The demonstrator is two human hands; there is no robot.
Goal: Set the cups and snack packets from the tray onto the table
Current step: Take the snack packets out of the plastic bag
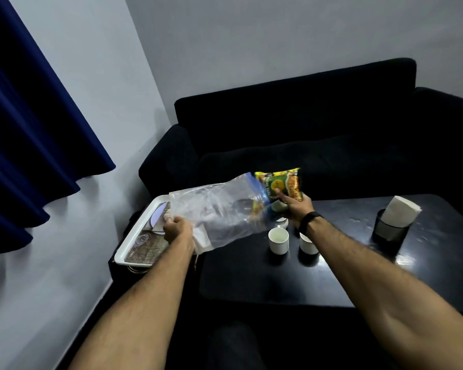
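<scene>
My left hand [177,228] grips the closed end of a clear plastic zip bag [219,209], held above the white tray [134,236] at the table's left. My right hand [294,206] holds a yellow and green snack packet [281,184] at the bag's blue-edged mouth, over the black table [251,279]. Another packet shows faintly inside the bag near its mouth. Two white cups stand on the table below my right wrist: one [278,240] left, one [308,244] right and partly hidden by my arm. A third white cup [281,222] peeks out under my right hand.
The tray carries a woven mat, a round plate [158,216] and a glass lid. A dark holder with white napkins [393,222] stands at the table's far right. A black sofa [305,124] runs behind the table. A blue curtain [32,129] hangs at left.
</scene>
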